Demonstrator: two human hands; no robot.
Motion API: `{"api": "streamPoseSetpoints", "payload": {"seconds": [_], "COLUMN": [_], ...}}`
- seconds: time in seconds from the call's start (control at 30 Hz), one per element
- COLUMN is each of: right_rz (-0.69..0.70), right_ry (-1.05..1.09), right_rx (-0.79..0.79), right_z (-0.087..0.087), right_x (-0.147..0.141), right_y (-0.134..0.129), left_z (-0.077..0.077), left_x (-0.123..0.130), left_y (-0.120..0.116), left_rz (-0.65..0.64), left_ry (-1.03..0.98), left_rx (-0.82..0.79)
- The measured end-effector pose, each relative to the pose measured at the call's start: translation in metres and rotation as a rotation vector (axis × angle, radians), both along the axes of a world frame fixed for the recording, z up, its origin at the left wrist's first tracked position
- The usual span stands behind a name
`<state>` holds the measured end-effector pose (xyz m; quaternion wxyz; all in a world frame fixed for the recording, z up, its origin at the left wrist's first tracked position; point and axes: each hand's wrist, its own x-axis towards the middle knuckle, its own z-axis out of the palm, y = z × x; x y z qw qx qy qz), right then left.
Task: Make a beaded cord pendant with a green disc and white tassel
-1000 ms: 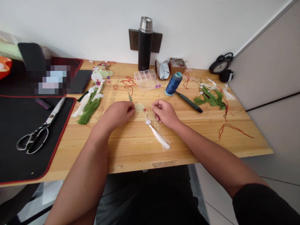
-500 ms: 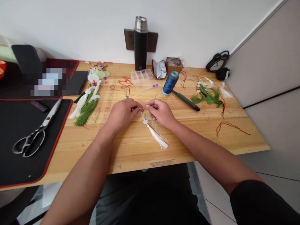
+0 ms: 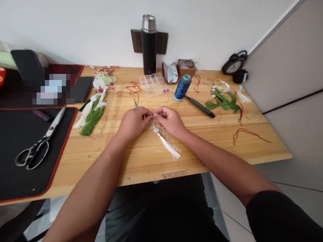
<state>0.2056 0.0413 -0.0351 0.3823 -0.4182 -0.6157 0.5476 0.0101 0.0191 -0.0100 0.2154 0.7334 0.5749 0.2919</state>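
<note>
Above the middle of the wooden table (image 3: pixel 141 161), my left hand (image 3: pixel 132 122) and my right hand (image 3: pixel 171 121) meet at the fingertips, both closed in a pinch. Between them they grip the thin cord (image 3: pixel 153 123) at the top of a white tassel (image 3: pixel 168 146). A pale flower-shaped bead (image 3: pixel 156 130) sits on that cord, just below my fingers. The tassel's strands lie slanting toward the front right on the wood. My fingers cover the pinched end of the cord. Just beyond my left hand lies a string with small green beads (image 3: pixel 136 104).
Large scissors (image 3: pixel 51 128) rest on a black mat at left, near green and white tassels (image 3: pixel 93 116). Behind my hands are a plastic box (image 3: pixel 152 84), a blue thread spool (image 3: pixel 182 88), a dark pen-like tool (image 3: pixel 202 107) and a black flask (image 3: pixel 149 47). More green tassels (image 3: pixel 223 101) lie right.
My right hand has moved slightly left, closing the small gap between the fingertips. A bit of red that showed there is now covered. The tassel lies almost unchanged.
</note>
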Motion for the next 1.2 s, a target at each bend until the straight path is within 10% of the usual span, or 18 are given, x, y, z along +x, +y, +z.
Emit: {"api": "streamPoseSetpoints", "payload": {"seconds": [0.87,1.2], "right_rz": [-0.052,0.117], "right_ry": [0.101,-0.537], "right_rx": [-0.071,0.213], "right_z": [0.013,0.032], "right_x": [0.016,0.055], "right_y": [-0.006,-0.067], "left_z": [0.008,0.007], "left_x": [0.005,0.006], "left_y": [-0.004,-0.002], "left_rz": [0.045,0.094], "left_ry": [-0.212,-0.184], "left_rx": [-0.109,-0.115]}}
